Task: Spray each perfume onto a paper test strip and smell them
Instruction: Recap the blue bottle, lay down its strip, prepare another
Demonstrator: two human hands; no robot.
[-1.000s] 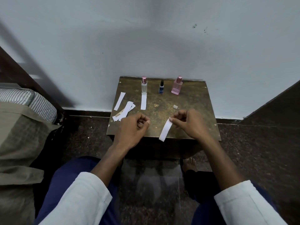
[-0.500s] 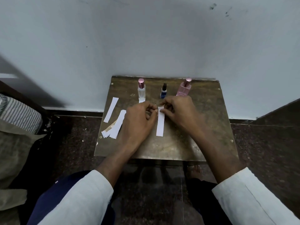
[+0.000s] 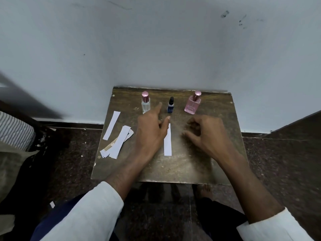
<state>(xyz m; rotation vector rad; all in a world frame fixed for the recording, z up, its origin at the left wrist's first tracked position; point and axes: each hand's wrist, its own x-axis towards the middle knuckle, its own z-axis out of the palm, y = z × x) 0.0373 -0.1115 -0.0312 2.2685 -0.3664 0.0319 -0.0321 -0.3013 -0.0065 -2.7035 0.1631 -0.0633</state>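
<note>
Perfume bottles stand in a row along the far edge of a small dark wooden table [image 3: 173,167] set against a pale wall [image 3: 156,49]. At the left is a clear bottle [image 3: 145,103] with a pink cap, in the middle a small dark blue bottle [image 3: 170,106] with a black top, and at the right a pink bottle [image 3: 193,105] with a pink cap. All three are upright and apart from one another.

A white paper strip [image 3: 167,141] lies flat on the table, running near to far, just near of the blue bottle and between the two hands. The left hand [image 3: 151,131] hovers over the table with its fingers spread fairly wide; the forefinger points far, toward the gap between the clear and blue bottles, and the thumb reaches right to the far end of the strip, where it seems to touch or overlap it. It grips nothing. The right hand [image 3: 206,134] sits just right of the strip with its fingers loosely curled and its thumb stretched left; it holds nothing and is apart from the paper.

At the table's left side a single strip [image 3: 112,125] lies alone at a slant, and near of it a loose pile of strips [image 3: 118,145] overlaps, with a tan piece among them. White sleeves [image 3: 90,211] cover both forearms. The floor [image 3: 278,162] is dark speckled stone, and striped cloth [image 3: 15,129] shows at the far left.
</note>
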